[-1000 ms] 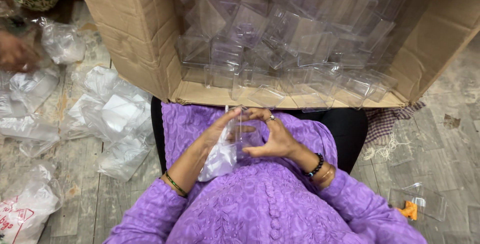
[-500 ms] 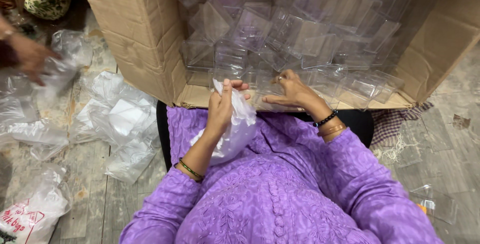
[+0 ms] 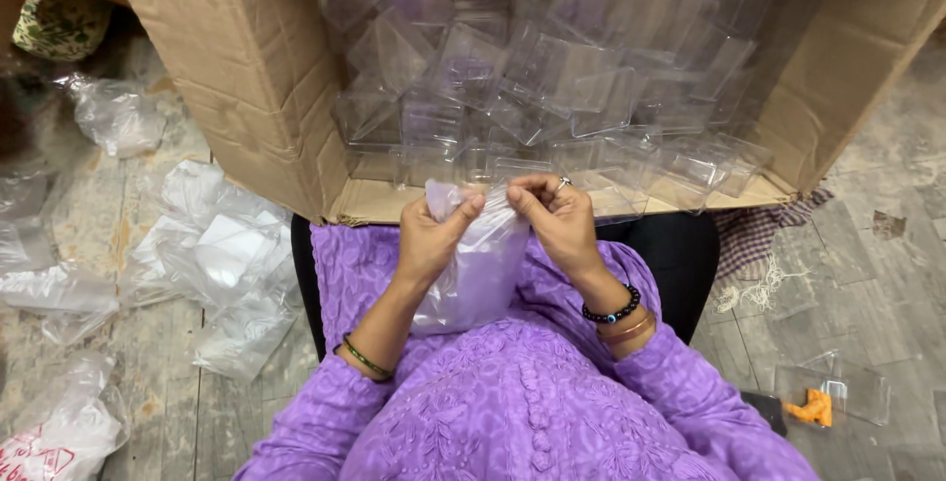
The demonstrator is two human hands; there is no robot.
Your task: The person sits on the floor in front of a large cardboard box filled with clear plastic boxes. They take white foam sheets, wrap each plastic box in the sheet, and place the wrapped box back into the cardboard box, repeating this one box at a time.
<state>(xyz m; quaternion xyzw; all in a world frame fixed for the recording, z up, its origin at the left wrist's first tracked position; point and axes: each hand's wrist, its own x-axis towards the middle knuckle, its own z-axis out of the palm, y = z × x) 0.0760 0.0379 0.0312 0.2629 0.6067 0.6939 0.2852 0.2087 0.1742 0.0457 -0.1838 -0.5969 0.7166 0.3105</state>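
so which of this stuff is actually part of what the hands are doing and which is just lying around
In use:
- clear bag, held at its top edge by the left hand and right hand
- cardboard box of clear plastic boxes, right in front of the hands

Lying about:
- loose bags on the floor at left
- small clear box with an orange piece, at right
- checked cloth

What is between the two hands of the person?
The top edge of a clear plastic bag, pinched by the left hand and right hand. The head view shows it.
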